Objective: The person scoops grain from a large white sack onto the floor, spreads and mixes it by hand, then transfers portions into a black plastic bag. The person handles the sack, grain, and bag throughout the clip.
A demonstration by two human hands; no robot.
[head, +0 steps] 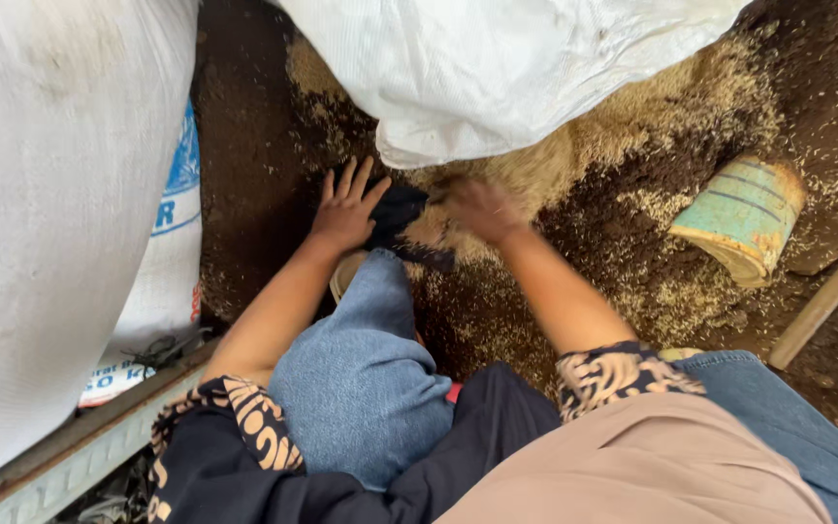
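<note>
My left hand (346,212) lies flat with the fingers spread wide, palm down on the dark earth floor (254,165), its thumb side touching a dark cloth (402,215) that sits between my two hands; it grips nothing. My right hand (479,209) is blurred, resting at the near edge of the heap of husked grain (574,155), and I cannot tell how far its fingers are curled or whether they have hold of any grain (the blur hides the fingertips). The grain spills from under a white woven sack (497,68) that hangs over the far middle of the scene, just beyond both hands, and scatters thinly to the right. At the far left a big white sack (50,194) fills the edge, with a second white bag (172,281) tucked behind it, showing a blue printed panel and a small red mark low down. To the right, well apart from my hands, a faded green tin can (744,218) lies tipped on its side among loose grain, and beside it a pale wooden handle (826,296) runs slantwise. My bent knee in blue jeans (366,369) sits near, between my forearms, and a grey metal rail (80,446) crosses the near left corner.
</note>
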